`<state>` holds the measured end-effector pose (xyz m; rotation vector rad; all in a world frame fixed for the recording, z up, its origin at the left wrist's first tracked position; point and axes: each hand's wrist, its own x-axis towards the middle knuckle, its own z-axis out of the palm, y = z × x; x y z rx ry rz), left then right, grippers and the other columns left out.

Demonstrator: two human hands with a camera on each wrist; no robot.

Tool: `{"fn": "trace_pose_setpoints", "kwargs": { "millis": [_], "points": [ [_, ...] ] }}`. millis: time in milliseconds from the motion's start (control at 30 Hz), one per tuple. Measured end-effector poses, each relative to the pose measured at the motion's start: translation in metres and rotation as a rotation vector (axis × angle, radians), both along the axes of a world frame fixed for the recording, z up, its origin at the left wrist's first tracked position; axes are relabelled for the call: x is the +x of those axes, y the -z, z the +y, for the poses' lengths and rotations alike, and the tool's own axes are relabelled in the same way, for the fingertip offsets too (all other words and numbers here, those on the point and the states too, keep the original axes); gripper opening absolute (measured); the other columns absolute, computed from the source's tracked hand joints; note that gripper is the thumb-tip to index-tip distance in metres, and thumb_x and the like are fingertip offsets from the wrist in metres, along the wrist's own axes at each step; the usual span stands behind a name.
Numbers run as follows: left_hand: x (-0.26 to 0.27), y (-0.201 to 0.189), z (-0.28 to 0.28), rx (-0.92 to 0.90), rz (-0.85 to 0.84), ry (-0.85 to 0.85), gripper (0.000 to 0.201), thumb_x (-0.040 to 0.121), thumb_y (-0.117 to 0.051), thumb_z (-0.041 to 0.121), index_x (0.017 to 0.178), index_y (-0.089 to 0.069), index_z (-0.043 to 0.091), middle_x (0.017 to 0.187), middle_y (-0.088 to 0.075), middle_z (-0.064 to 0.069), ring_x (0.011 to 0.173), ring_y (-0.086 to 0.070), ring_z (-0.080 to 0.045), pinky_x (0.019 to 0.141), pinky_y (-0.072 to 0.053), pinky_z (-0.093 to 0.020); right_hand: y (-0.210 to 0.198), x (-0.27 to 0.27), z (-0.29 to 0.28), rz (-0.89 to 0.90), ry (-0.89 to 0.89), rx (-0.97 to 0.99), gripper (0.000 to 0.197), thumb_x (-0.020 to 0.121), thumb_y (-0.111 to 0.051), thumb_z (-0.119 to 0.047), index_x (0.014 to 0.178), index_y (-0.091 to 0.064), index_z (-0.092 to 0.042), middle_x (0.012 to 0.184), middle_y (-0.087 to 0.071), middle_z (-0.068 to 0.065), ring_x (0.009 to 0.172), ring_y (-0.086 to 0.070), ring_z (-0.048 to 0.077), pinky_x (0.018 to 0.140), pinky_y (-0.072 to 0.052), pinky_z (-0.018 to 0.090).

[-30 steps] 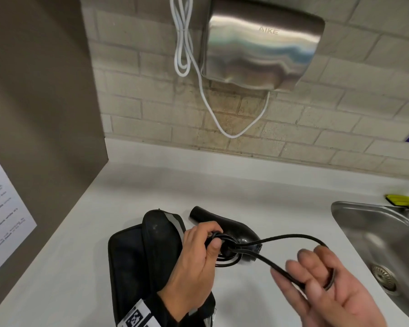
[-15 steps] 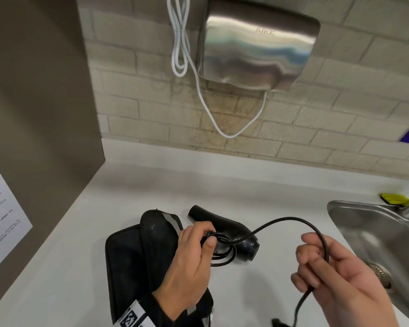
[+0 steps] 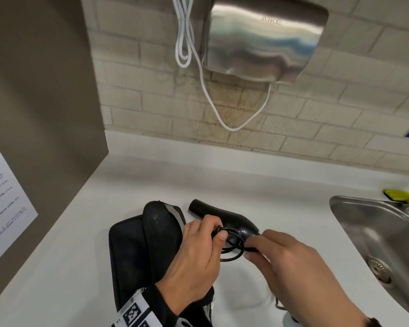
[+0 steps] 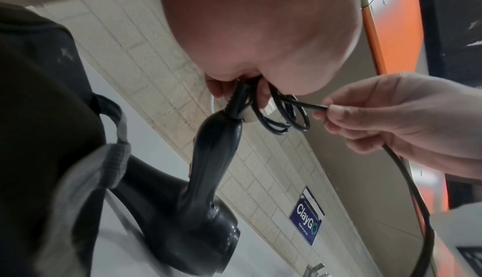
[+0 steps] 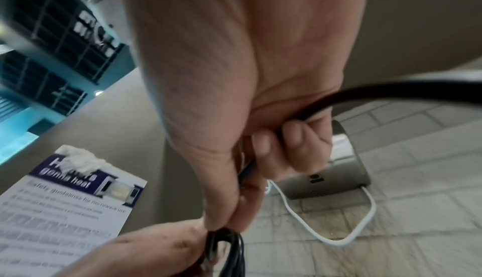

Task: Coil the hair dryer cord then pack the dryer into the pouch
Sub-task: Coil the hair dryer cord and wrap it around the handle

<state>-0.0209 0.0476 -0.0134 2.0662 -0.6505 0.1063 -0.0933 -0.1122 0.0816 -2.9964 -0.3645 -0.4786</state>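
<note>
Black rubber cord (image 3: 232, 246) partly coiled: loops held by left hand (image 3: 196, 258) at black plastic hair dryer (image 3: 224, 220), next length pinched by right hand (image 3: 291, 263); slack left, black fabric pouch (image 3: 139, 251) beside dryer not packed.

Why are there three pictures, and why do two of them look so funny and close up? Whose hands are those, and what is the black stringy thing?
No robot here: a person wears three small cameras. One sits on the head and looks down at a white counter. The other two sit on the wrists, so they see the fingers from very near.

The left hand holds black loops of cord bunched at the end of the hair dryer handle. The right hand pinches the next bit of cord to add another loop; the rest trails down past that wrist.

Beside the dryer lies a black pouch, where it will go. On the right is a metal sink, and a shiny hand dryer hangs on the wall.
</note>
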Motion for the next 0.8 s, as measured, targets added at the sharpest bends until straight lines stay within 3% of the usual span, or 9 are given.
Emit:
{"fn": "trace_pose_setpoints", "kwargs": {
  "millis": [67,133,233,333,433,533,667,800],
  "points": [
    [0.000,-0.002,0.002,0.033,-0.026,0.019,0.030,0.096,-0.014,0.060,0.103,-0.037,0.041,0.097,-0.048,0.011,0.102,-0.039,0.000,0.081,-0.039,-0.016,-0.003,0.004,0.005,-0.016,-0.049,-0.018,0.020,0.084,-0.047,-0.038,0.079,-0.066,-0.032,0.068,-0.060,-0.013,0.057,-0.062,0.013,0.036,-0.045,0.023],
    [-0.001,-0.003,0.004,0.049,-0.086,0.044,0.033,0.098,-0.015,0.058,0.104,-0.039,0.037,0.095,-0.046,0.012,0.100,-0.038,-0.002,0.081,-0.039,-0.018,-0.010,0.009,0.004,0.023,-0.091,0.137,0.020,0.091,-0.045,-0.039,0.087,-0.064,-0.034,0.076,-0.057,-0.016,0.063,-0.058,0.007,0.047,-0.048,0.022],
    [-0.004,-0.004,0.005,0.037,-0.136,0.099,0.049,0.097,-0.008,0.064,0.106,-0.043,0.031,0.094,-0.047,0.010,0.096,-0.039,-0.007,0.081,-0.042,-0.022,-0.010,0.019,0.000,0.081,-0.164,0.448,0.012,0.096,-0.055,-0.034,0.091,-0.065,-0.033,0.076,-0.057,-0.015,0.066,-0.055,0.007,0.057,-0.041,0.015],
    [-0.003,-0.005,0.006,0.001,-0.146,0.131,0.046,0.095,-0.014,0.068,0.110,-0.041,0.034,0.096,-0.045,0.011,0.099,-0.038,-0.003,0.080,-0.048,-0.024,-0.002,0.027,0.003,0.075,-0.136,0.714,0.010,0.089,-0.063,-0.023,0.086,-0.071,-0.028,0.073,-0.064,-0.007,0.063,-0.057,0.009,0.059,-0.040,0.009],
    [-0.001,-0.005,0.007,-0.031,-0.139,0.131,0.041,0.093,-0.028,0.070,0.110,-0.041,0.035,0.097,-0.046,0.008,0.098,-0.039,-0.004,0.075,-0.054,-0.026,0.014,0.031,0.007,0.135,-0.067,0.953,0.014,0.089,-0.065,-0.014,0.085,-0.072,-0.024,0.076,-0.069,-0.003,0.063,-0.059,0.009,0.062,-0.045,0.015],
    [-0.002,-0.003,0.004,-0.082,-0.157,0.106,0.034,0.096,-0.031,0.064,0.104,-0.044,0.033,0.094,-0.047,0.008,0.094,-0.041,-0.008,0.070,-0.054,-0.027,0.029,0.034,0.012,0.200,0.021,1.215,0.014,0.092,-0.062,-0.014,0.086,-0.074,-0.017,0.077,-0.073,0.000,0.069,-0.066,0.012,0.067,-0.052,0.027],
    [-0.004,0.002,0.004,-0.121,-0.146,0.076,0.035,0.097,-0.028,0.064,0.101,-0.046,0.033,0.094,-0.044,0.014,0.094,-0.044,-0.009,0.071,-0.056,-0.034,0.042,0.031,0.023,0.247,0.139,1.451,0.015,0.092,-0.061,-0.015,0.085,-0.074,-0.017,0.072,-0.072,-0.001,0.058,-0.056,0.008,0.053,-0.044,0.021],
    [-0.004,0.004,0.003,-0.147,-0.127,0.038,0.039,0.097,-0.024,0.066,0.098,-0.046,0.033,0.090,-0.048,0.011,0.092,-0.047,-0.009,0.074,-0.050,-0.026,0.054,0.027,0.023,0.257,0.186,1.525,0.017,0.093,-0.059,-0.015,0.082,-0.071,-0.016,0.066,-0.064,0.001,0.059,-0.045,0.017,0.051,-0.040,0.023]
  ]
}}
